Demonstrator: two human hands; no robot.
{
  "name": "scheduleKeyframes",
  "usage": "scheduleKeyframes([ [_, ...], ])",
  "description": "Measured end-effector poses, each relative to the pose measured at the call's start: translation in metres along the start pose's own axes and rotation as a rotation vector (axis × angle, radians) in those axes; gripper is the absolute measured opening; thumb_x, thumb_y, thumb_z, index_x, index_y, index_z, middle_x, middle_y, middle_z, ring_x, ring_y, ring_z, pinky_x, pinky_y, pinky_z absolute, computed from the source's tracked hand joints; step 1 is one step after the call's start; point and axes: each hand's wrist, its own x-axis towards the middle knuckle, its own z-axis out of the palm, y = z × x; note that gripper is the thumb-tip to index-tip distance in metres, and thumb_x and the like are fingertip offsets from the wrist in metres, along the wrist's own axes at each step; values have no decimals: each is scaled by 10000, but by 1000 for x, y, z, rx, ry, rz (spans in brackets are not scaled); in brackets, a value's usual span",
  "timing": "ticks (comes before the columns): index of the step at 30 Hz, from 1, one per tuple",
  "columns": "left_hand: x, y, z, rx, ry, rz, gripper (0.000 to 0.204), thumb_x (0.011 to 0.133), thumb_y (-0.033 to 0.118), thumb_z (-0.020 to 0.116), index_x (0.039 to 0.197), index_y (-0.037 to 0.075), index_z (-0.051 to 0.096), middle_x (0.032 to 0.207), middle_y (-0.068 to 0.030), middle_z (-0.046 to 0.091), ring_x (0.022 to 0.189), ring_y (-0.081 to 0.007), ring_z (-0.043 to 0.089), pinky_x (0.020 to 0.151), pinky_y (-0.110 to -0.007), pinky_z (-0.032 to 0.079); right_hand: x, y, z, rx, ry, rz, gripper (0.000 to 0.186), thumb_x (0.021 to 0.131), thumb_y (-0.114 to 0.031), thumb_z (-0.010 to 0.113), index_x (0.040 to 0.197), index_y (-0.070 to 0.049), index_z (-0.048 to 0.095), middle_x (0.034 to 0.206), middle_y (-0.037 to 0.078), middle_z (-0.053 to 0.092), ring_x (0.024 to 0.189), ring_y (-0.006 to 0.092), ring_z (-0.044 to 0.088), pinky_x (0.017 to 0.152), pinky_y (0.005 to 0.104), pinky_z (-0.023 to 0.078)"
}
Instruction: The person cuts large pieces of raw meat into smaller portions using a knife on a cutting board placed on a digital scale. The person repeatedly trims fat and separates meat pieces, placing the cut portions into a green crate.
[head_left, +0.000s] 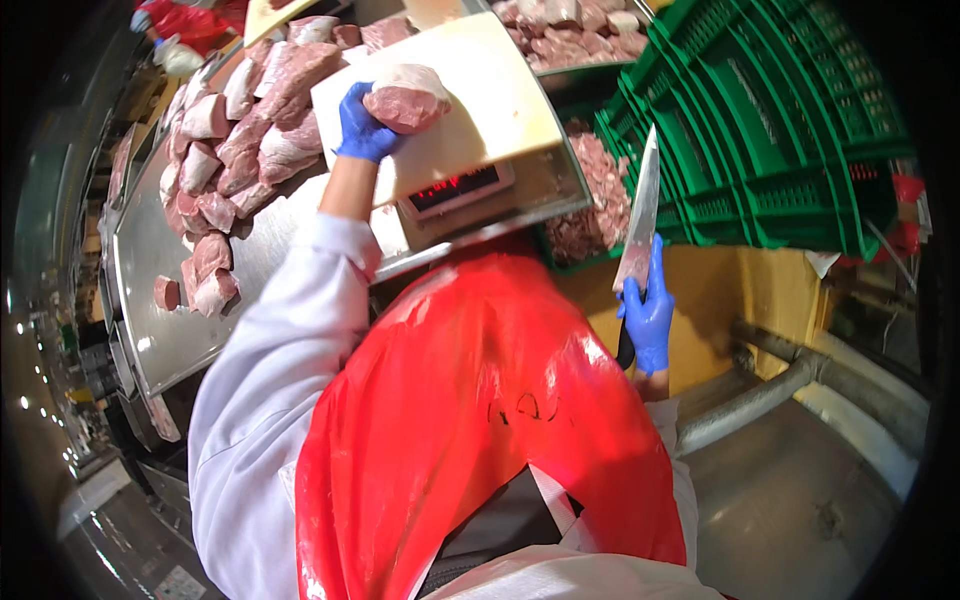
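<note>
My left hand (364, 126), in a blue glove, grips a chunk of raw meat (408, 104) with a pale fat layer on top. That chunk is at the white cutting board (478, 62); whether it rests on the board or is just above it, I cannot tell. Off to the right, away from the board, my blue-gloved right hand (650, 322) is closed round the dark handle of a long knife (642, 205). The blade points away from me, its index finger side lying near the blade's base. A scale display (460, 190) with red digits shows below the board's near edge.
A heap of raw meat chunks (265, 130) covers the steel table (180, 345) at left. Smaller trimmings (597, 190) fill a container right of the board, beside tilted green crates (740, 110). More meat (575, 35) lies in a far tray. Another person's red garment (195, 25) appears far left.
</note>
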Motion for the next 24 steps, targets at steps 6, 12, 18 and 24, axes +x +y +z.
scheduleKeyframes([
  [6, 82, 22, 105, -58, 98, 354, 518, 1003, 474, 509, 1283, 39, 518, 1170, -189, 684, 1099, -307, 657, 978, -440, 518, 34, -16, 20, 22, -111, -43, 735, 991, -24, 543, 1652, -182, 263, 781, 25, 620, 556, 74, 500, 488, 252, 442],
  [12, 62, 46, 25, 1422, 194, 1279, 478, 957, 340, 673, 1254, -33, 636, 1175, -233, 684, 1011, -359, 701, 950, -416, 553, 49, -38, 47, 60, -81, -109, 753, 977, -15, 539, 1655, -167, 247, 713, 36, 606, 526, 100, 522, 500, 277, 467],
  [18, -1, 150, -205, 1375, 662, 1090, 433, 878, 287, 781, 1176, -12, 683, 1161, -224, 695, 1023, -305, 707, 899, -403, 568, 24, -50, 73, 17, -71, -82, 753, 984, 23, 517, 1657, -172, 241, 744, 35, 600, 527, 89, 510, 497, 261, 464],
  [24, -8, 322, -312, 1271, 1453, 652, 888, 709, 597, 804, 1318, -16, 600, 1263, -247, 656, 1155, -366, 664, 991, -477, 528, 25, -83, 115, -48, -43, -85, 748, 987, 21, 523, 1654, -169, 246, 730, 42, 613, 538, 90, 542, 503, 266, 474],
])
